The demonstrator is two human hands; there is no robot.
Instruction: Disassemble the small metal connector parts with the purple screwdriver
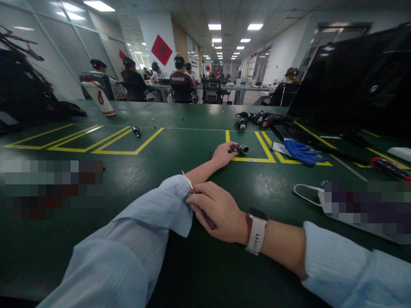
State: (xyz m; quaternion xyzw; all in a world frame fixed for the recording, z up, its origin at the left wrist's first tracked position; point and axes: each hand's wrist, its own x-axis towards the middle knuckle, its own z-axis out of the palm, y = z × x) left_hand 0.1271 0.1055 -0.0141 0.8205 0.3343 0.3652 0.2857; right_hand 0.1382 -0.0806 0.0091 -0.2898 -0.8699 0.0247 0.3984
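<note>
My left hand [224, 155] reaches forward, its fingers curled over dark metal cylindrical parts [244, 149] that lie inside a yellow-taped box on the table. Those fingers partly hide the nearer piece. Closer to me, my right hand [220, 209] is closed around a slim screwdriver [208, 220] with a dark purple handle. Its thin metal shaft points up and to the left, crossing in front of my left sleeve. A watch with a pale strap sits on my right wrist.
The green table [154, 171] carries yellow tape outlines. One small metal part [136, 131] lies left. Several black and silver parts [253, 119], a blue glove [303, 152] and a red-black tool handle [390, 168] lie right. A white cup-like container [99, 98] stands back left. People sit beyond.
</note>
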